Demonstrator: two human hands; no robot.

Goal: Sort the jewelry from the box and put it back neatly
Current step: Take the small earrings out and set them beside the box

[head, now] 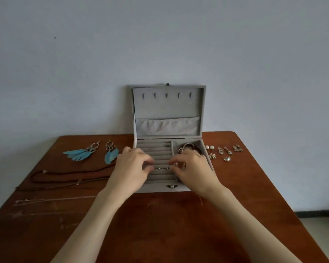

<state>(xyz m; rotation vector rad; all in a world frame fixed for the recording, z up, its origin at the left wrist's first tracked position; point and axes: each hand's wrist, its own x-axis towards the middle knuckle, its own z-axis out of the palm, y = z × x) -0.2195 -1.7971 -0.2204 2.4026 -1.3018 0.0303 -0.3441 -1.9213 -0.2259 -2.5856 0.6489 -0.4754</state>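
jewelry box (160,187) stands open on table (160,224). both hands rest over its ring rolls: left hand (130,166) curled, grip unclear; right hand (193,168) pinches a ring (176,164).

1 jewelry box (160,188), 2 feather earrings (79,154), 2 pearls (209,147), 2 hands (130,166), 5 hooks (167,95) in lid.

a brown wooden table (160,224) stands against a plain pale wall (160,44).
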